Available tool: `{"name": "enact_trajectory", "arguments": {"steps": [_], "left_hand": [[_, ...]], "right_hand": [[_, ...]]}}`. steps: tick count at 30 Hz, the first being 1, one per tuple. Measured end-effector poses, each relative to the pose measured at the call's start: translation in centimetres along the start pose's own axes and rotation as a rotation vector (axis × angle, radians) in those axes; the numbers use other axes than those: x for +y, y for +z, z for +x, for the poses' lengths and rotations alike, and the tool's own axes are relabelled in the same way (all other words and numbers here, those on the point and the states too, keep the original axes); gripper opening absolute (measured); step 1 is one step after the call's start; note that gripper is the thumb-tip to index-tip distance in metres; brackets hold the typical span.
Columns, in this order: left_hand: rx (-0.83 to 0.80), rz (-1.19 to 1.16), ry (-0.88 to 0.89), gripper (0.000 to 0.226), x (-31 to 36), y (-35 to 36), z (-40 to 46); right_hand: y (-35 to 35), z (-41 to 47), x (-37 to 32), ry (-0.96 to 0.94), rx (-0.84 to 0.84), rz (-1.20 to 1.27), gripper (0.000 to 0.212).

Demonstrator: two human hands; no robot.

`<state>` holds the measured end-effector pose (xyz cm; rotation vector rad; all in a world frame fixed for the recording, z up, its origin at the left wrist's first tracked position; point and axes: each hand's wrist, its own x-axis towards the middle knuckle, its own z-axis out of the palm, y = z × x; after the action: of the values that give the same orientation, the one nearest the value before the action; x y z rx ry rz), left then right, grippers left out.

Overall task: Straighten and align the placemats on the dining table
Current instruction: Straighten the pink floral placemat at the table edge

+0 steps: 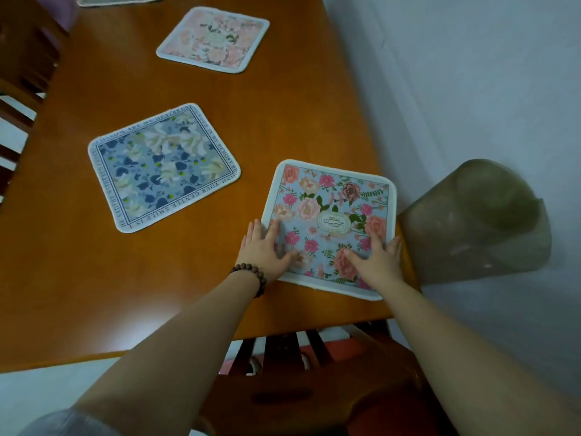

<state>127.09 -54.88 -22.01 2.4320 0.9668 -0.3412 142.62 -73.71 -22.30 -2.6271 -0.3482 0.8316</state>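
Observation:
A light-blue placemat with pink roses [330, 202] lies at the near right corner of the wooden dining table [94, 278], tilted slightly. My left hand [265, 247] rests flat on its near left corner, fingers spread. Over its near right edge my right hand [379, 258] presses flat. A blue-and-cream floral placemat with lettering round its border [163, 166] lies askew at the table's middle. Farther back sits a pale pink floral placemat [213, 39], also rotated. The edge of another mat [119, 0] shows at the top.
A translucent brownish bin [478, 221] stands on the floor against the table's right edge. A wooden chair [314, 382] is tucked under the near edge. More chair backs [22, 89] line the left side. A grey wall runs along the right.

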Motion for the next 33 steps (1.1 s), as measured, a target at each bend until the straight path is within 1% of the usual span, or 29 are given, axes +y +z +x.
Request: {"name": "enact_trajectory", "arguments": {"steps": [5, 8, 11, 15, 17, 24, 29, 33], "left_hand": [[0.009, -0.055, 0.000, 0.087, 0.2, 0.1, -0.1], [0.027, -0.085, -0.056, 0.087, -0.5, -0.2, -0.3], [0.056, -0.109, -0.113, 0.087, -2.5, -0.8, -0.9], [0.070, -0.142, -0.156, 0.093, -5.6, -1.6, -2.3], [0.094, -0.147, -0.170, 0.093, -6.8, -1.7, -3.2], [0.119, -0.173, -0.200, 0.093, -9.7, -1.6, -5.1], [0.131, -0.169, -0.172, 0.084, -10.6, -2.6, -4.1], [0.112, -0.106, -0.136, 0.075, -10.8, -4.0, -1.5]], "right_hand": [[0.1, 0.1, -0.4, 0.007, 0.011, 0.029, 0.092], [0.4, 0.1, -1.5, -0.031, -0.032, 0.054, 0.093], [1.4, 0.0, -3.4, -0.086, -0.063, 0.057, 0.094], [3.3, -0.1, -5.6, -0.150, -0.099, 0.029, 0.095], [4.0, -0.1, -6.5, -0.181, -0.119, 0.006, 0.095], [5.8, -0.3, -9.4, -0.220, -0.134, -0.071, 0.095], [6.7, -2.2, -9.0, -0.203, -0.114, -0.042, 0.092], [8.0, -4.6, -8.3, -0.140, -0.078, 0.022, 0.088]]}}
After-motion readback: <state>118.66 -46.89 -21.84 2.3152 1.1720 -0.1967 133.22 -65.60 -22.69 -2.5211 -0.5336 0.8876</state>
